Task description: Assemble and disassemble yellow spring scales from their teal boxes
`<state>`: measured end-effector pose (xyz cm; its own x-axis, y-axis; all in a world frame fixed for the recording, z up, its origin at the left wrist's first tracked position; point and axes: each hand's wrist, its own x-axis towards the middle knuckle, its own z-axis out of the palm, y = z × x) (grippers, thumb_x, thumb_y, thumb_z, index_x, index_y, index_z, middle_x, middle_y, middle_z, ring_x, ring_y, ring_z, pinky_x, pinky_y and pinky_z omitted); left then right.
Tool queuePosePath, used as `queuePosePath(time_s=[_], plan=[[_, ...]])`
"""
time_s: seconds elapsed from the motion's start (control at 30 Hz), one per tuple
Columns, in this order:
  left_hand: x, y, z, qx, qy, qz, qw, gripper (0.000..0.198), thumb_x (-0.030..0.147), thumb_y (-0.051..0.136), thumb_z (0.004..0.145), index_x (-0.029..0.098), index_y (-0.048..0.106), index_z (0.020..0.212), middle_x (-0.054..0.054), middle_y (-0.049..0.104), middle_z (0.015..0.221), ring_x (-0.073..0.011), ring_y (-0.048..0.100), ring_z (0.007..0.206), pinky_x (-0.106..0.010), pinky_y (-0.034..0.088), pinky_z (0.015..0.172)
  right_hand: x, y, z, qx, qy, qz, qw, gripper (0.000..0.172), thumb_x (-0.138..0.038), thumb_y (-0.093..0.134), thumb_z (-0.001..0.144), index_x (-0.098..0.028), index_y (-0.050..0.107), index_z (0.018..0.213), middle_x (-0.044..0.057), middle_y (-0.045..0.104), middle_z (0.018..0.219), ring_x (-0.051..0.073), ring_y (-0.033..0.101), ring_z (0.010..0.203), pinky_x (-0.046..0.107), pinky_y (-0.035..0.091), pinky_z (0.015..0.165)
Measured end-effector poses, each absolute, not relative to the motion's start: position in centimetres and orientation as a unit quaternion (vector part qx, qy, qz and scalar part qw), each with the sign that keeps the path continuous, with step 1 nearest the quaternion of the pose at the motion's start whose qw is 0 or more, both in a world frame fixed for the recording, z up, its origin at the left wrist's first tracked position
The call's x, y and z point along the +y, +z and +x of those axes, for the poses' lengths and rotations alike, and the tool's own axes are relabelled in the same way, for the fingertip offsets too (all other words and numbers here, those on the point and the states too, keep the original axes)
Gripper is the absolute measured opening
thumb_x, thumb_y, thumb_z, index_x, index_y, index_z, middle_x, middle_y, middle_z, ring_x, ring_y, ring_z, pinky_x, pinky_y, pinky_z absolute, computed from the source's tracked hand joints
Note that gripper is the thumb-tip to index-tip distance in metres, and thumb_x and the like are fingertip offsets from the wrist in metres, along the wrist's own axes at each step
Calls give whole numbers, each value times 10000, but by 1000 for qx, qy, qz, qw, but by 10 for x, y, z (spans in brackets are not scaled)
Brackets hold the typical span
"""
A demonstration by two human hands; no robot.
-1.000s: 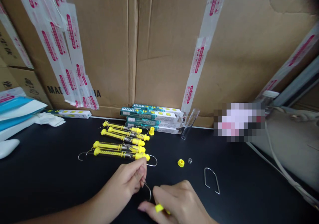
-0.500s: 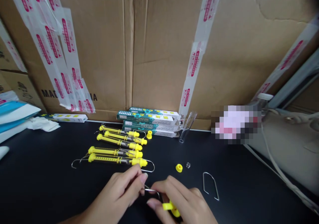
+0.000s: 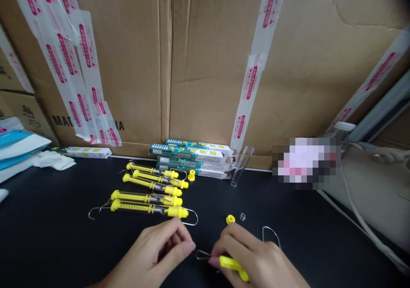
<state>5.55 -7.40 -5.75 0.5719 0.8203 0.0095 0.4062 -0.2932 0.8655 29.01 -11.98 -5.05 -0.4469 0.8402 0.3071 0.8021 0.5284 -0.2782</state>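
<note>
My right hand (image 3: 253, 254) pinches a yellow plastic piece (image 3: 232, 264), with a thin metal wire hook (image 3: 203, 255) sticking out to the left of its fingertips. Just left of the hook, my left hand (image 3: 163, 247) has its thumb and index finger pressed together; whatever may be between them is too small to make out. Beyond the left hand lie several yellow spring scales (image 3: 145, 209) in a row with metal hooks. A yellow ring (image 3: 230, 219) and a small clear piece (image 3: 242, 216) lie past the right hand. A wire loop (image 3: 270, 232) is partly hidden behind it.
Small green and white boxes (image 3: 192, 153) are stacked against a large cardboard box (image 3: 205, 79). A clear tube (image 3: 242, 166) leans beside them, near a yellow cap (image 3: 191, 176). Blue and white packaging (image 3: 22, 147) is at left. Cables (image 3: 361, 228) run along the right.
My hands have moved apart, and the wire hook is now clear of my left fingertips. My right hand has shifted right with the yellow piece and hook, now covering part of the wire loop.
</note>
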Motion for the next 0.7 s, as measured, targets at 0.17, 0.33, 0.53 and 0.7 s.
queuePosePath(time_s=[0.17, 0.33, 0.53, 0.7], plan=[[-72, -61, 53, 386, 229, 781, 434, 456, 571, 411, 1018, 214, 634, 843, 53, 514, 646, -128, 438, 581, -238, 346, 604, -107, -50, 313, -811, 98, -557, 146, 230, -47, 752, 799, -231, 648, 709, -11, 733, 799, 171, 731, 638, 235, 520, 560], [-74, -60, 53, 388, 218, 788, 425, 460, 553, 407, 1017, 216, 625, 793, 45, 530, 646, -132, 479, 593, -240, 364, 623, -99, -45, 326, -773, 120, -601, 162, 245, -18, 796, 711, -245, 711, 745, -39, 742, 702, 171, 714, 605, 228, 492, 541], [-75, -57, 54, 396, 205, 794, 414, 446, 507, 390, 1029, 224, 626, 779, 45, 527, 647, -134, 483, 585, -245, 379, 640, -91, -45, 328, -760, 79, -596, 245, 133, -144, 762, 803, -256, 749, 874, -25, 719, 716, 174, 711, 601, 245, 547, 594], [-74, -58, 55, 385, 205, 803, 405, 457, 491, 367, 1041, 226, 622, 769, 39, 544, 662, -136, 491, 592, -243, 395, 657, -85, -72, 327, -773, 78, -577, 253, 170, -189, 585, 949, -239, 743, 983, 53, 749, 920, 222, 767, 731, 303, 589, 647]])
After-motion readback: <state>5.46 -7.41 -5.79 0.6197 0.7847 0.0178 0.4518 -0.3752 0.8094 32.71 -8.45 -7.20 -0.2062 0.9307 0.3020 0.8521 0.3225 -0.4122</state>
